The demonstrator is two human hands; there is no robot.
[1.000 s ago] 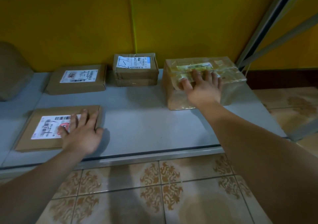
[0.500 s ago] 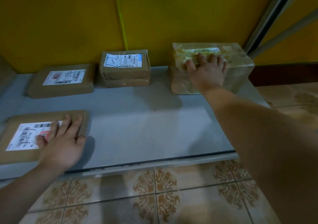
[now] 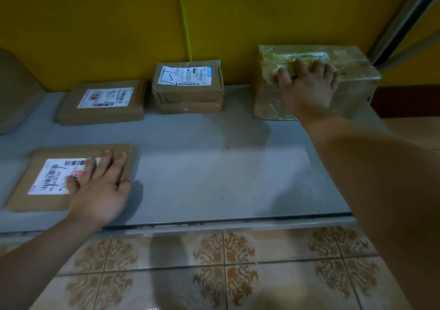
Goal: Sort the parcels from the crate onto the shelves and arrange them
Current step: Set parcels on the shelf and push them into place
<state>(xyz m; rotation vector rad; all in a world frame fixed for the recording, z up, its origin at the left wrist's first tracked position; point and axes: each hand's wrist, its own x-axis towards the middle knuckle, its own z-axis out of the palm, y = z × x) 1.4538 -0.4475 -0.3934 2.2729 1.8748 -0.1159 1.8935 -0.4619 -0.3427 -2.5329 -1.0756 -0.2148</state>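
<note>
Four parcels lie on a low grey shelf point(image 3: 214, 171). A flat brown parcel point(image 3: 33, 185) with a white label sits at the front left, and my left hand point(image 3: 100, 188) rests flat on its right part with straight fingers. A tall parcel wrapped in clear tape point(image 3: 352, 83) stands at the back right against the yellow wall. My right hand point(image 3: 307, 88) lies spread on its top and front. Between them at the back are a flat labelled parcel point(image 3: 102, 102) and a thicker labelled parcel point(image 3: 188, 85).
A yellow wall point(image 3: 119, 23) closes the back of the shelf. A metal frame point(image 3: 404, 21) rises at the right. A brown rounded object point(image 3: 16, 90) sits at the far left. Patterned floor tiles point(image 3: 214, 274) run in front of the shelf edge.
My right hand has pushed the taped parcel back towards the wall and to the right. My left hand stays flat on the front left parcel.
</note>
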